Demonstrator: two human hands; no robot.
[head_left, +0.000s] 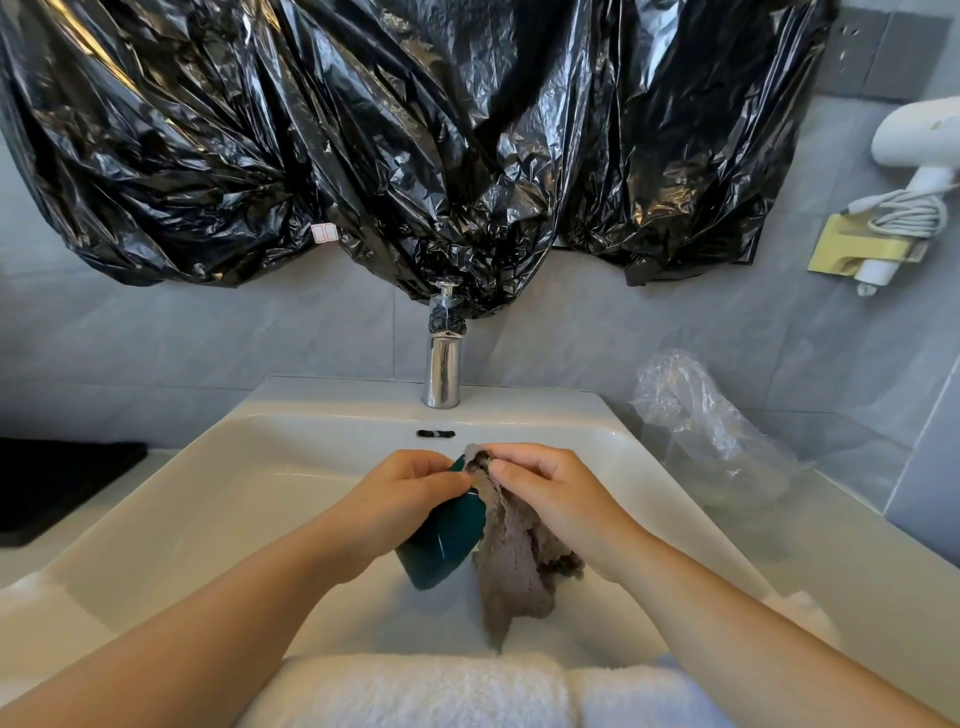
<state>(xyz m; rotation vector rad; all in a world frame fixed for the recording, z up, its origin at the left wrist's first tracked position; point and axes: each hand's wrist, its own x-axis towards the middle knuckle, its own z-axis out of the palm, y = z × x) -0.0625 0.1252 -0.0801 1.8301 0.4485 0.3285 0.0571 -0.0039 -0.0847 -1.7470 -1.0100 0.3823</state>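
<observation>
Over the white sink basin (218, 499) my left hand (410, 499) grips a dark teal cup (444, 540), tilted, its base pointing toward me. My right hand (550, 493) pinches a wet grey-brown cloth (514, 566) against the cup's rim, and the rest of the cloth hangs down into the basin. The cup's opening is hidden behind the fingers and the cloth.
A chrome faucet (442, 364) stands at the back of the sink. Black plastic sheeting (389, 135) covers the wall above. A clear plastic bag (711, 431) lies on the counter at right, a white hair dryer (914, 150) hangs on the wall, and white towels (415, 691) line the front edge.
</observation>
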